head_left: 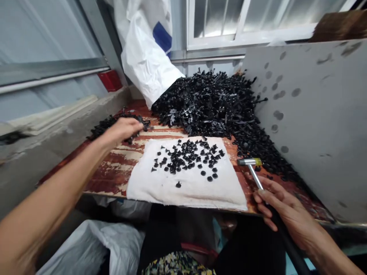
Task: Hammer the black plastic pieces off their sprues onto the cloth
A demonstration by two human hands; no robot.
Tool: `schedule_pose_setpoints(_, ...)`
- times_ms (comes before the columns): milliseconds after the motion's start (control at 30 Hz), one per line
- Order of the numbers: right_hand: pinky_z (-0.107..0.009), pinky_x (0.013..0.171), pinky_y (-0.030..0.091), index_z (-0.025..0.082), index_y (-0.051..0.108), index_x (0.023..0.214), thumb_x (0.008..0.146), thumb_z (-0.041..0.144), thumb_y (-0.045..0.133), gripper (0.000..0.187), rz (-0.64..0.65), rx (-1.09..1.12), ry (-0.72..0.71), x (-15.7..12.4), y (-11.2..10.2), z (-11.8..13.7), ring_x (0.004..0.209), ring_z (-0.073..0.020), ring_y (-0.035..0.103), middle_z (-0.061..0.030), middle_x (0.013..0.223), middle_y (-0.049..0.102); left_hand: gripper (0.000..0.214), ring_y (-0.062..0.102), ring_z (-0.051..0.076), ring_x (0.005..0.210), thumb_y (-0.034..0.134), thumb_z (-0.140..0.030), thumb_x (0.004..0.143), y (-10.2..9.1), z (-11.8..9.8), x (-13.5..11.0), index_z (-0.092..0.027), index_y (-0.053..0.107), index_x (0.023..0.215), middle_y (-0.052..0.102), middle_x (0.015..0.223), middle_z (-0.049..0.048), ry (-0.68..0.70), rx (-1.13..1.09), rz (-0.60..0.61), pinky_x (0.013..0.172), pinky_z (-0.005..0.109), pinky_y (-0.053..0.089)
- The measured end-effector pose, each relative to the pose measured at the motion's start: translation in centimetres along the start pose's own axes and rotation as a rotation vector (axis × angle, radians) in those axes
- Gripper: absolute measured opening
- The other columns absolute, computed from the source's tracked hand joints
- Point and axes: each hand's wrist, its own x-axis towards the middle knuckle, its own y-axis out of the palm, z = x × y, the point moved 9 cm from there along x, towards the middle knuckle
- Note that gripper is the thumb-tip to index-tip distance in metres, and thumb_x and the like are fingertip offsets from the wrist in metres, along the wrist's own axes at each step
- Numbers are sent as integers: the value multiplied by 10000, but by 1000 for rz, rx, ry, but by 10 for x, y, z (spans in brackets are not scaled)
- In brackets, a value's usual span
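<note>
A sheet of grey metal (pixel 304 114) stands along the right side of a wooden board with peeling red paint (pixel 114 168), and a concrete ledge (pixel 54 122) runs along its left. A white sack (pixel 146 53) slumps behind a great heap of black plastic fasteners (pixel 206 103), which spreads against the grey sheet and spills down the board's right side. A folded white cloth (pixel 186 194) lies in front of the heap, dotted with single black fasteners (pixel 186 156).

The left hand (pixel 122 130) sits on a smaller black pile (pixel 104 126) at the board's far left, fingers together and curled over it (whether they pinch anything, I cannot tell). The right hand (pixel 286 214) is beside the cloth, its fingers wrapped round the black grip of a small hammer (pixel 255 175), whose silver-and-yellow head points back toward the spill.

A blow that misses the cloth could strike bare wood or scatter the spill. A knock to the board could send loose fasteners rolling or slide the heap onto the cloth. Bare wood leaves open room left of the cloth, but the strip along the near edge is narrow, and anything pushed over could drop toward a white plastic bag (pixel 94 248) below.
</note>
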Motion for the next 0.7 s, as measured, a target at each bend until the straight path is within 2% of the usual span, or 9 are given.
schedule_pose_setpoints(67, -157, 248, 348, 205, 521, 1113, 456, 546, 909, 836, 6, -13, 6, 1, 1, -2, 419, -83, 391, 60, 566, 571, 333, 594, 214, 858, 553, -327, 854, -28, 4, 17, -30, 641, 977, 631, 887, 66, -11, 90, -152, 819, 365, 483)
schedule_pose_setpoints(133, -156, 249, 354, 210, 531, 1108, 476, 551, 903, 809, 6, -23, 7, 1, 0, -3, 419, -84, 396, 59, 573, 570, 344, 568, 281, 1045, 562, -271, 847, -36, 2, 12, -16, 611, 1071, 623, 1063, 121, 13, 176, -280, 976, 432, 424)
schedule_pose_setpoints(200, -154, 251, 358, 213, 545, 1102, 509, 553, 893, 766, 1, -34, 2, 2, -2, -4, 422, -83, 402, 56, 585, 569, 274, 577, 272, 1052, 555, -242, 849, -14, -10, -12, -59, 625, 1041, 628, 1076, 123, 149, 241, -262, 982, 404, 427)
schedule_pose_setpoints(267, -152, 253, 358, 219, 550, 1116, 541, 546, 883, 740, -1, -42, -3, 2, -3, -4, 424, -84, 405, 56, 592, 569, 175, 615, 226, 884, 508, -226, 884, 34, -25, -52, -121, 648, 896, 655, 895, 79, 361, 240, -51, 849, 352, 474)
schedule_pose_setpoints(300, -151, 253, 357, 221, 548, 1127, 554, 542, 878, 735, 1, -43, -4, 2, -3, -4, 422, -82, 403, 56, 594, 570, 200, 618, 208, 825, 486, -257, 920, 59, -35, -78, -146, 652, 906, 663, 863, 60, 488, 211, 66, 786, 332, 479)
schedule_pose_setpoints(400, -147, 253, 354, 219, 536, 1160, 567, 549, 874, 758, 4, -38, 4, 3, -3, -4, 416, -76, 390, 59, 594, 570, 195, 611, 197, 833, 465, -236, 963, 108, -55, -150, -196, 655, 982, 671, 901, 47, 812, 243, 228, 736, 322, 455)
schedule_pose_setpoints(500, -151, 250, 359, 211, 523, 1171, 537, 571, 882, 813, -7, -27, 6, 2, -4, -4, 413, -75, 387, 68, 585, 560, 203, 573, 194, 776, 441, -144, 962, 128, -57, -178, -201, 633, 925, 629, 841, 34, 909, 360, 231, 689, 330, 411)
schedule_pose_setpoints(600, -160, 251, 371, 209, 511, 1169, 528, 578, 881, 827, -10, -15, -7, 2, -5, -5, 417, -81, 398, 73, 587, 557, 210, 547, 186, 736, 443, -76, 932, 129, -62, -179, -195, 612, 892, 597, 801, 24, 958, 387, 191, 667, 326, 389)
schedule_pose_setpoints(700, -162, 259, 380, 204, 513, 1173, 568, 571, 861, 788, 7, -14, -22, 1, -5, -6, 425, -80, 401, 73, 598, 558, 208, 535, 190, 729, 463, -42, 902, 128, -79, -175, -193, 599, 858, 597, 786, 27, 1037, 378, 105, 652, 322, 382)
